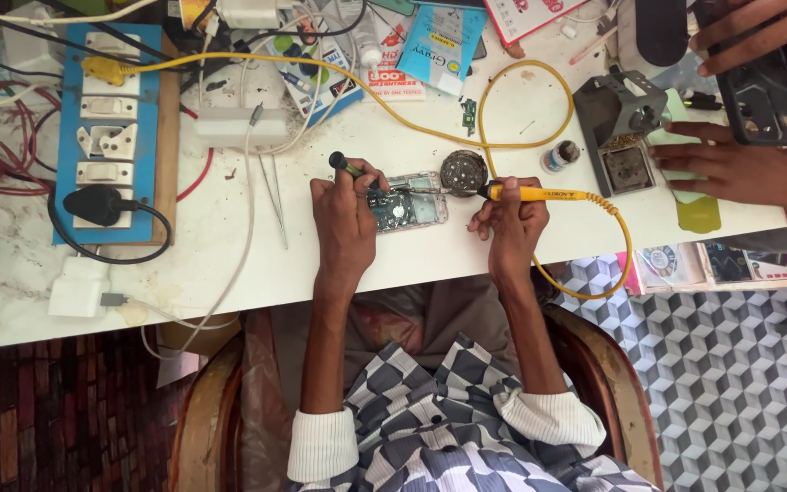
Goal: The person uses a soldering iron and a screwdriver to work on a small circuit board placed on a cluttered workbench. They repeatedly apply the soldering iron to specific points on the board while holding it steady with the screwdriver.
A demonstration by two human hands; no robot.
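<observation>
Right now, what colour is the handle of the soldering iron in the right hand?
Yellow, matching its cord; the soldering iron's handle shows best in the head view.

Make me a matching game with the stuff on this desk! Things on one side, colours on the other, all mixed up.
Things:
1. soldering iron
2. power strip
3. plug
4. tweezers

Colours:
A. black
B. silver
C. yellow
D. blue

Pairs: 1-C, 2-D, 3-A, 4-B. The right hand holds the soldering iron.
</observation>
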